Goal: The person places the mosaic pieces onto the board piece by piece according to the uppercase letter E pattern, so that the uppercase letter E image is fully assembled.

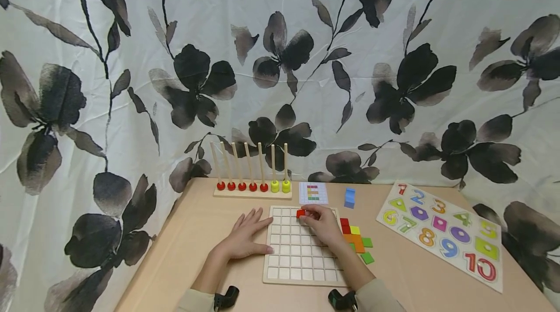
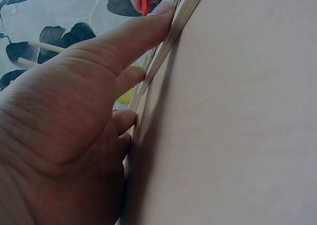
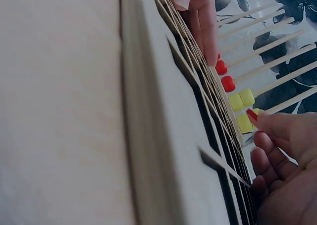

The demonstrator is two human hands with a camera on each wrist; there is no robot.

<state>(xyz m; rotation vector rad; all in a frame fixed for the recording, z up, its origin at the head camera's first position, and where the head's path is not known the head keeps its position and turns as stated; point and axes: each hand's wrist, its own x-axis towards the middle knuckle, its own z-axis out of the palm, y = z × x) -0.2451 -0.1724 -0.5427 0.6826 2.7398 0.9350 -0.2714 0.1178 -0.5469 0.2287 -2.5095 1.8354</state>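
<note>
My right hand [image 1: 323, 224] pinches a small red square tile [image 1: 300, 213] between thumb and fingers, over the upper part of a wooden grid board [image 1: 283, 261]. The right wrist view shows the same red tile [image 3: 252, 115] upright on edge at the fingertips. Whether it touches the board cannot be told. At the board's left edge lies my left hand [image 1: 245, 236], fingers spread and thumb against the frame. To the board's right are red tiles [image 1: 345, 230], a yellow tile [image 1: 355, 230], orange pieces [image 1: 358, 242] and green tiles [image 1: 367, 257], partly behind my right forearm.
A peg stand [image 1: 253, 194] with red and yellow beads is behind the board. Beside it lies a printed pattern card [image 1: 304, 199], then blue blocks [image 1: 349, 198]. A number-and-shape puzzle board [image 1: 430, 222] occupies the right side. Floral fabric [image 1: 280, 108] hangs behind the table.
</note>
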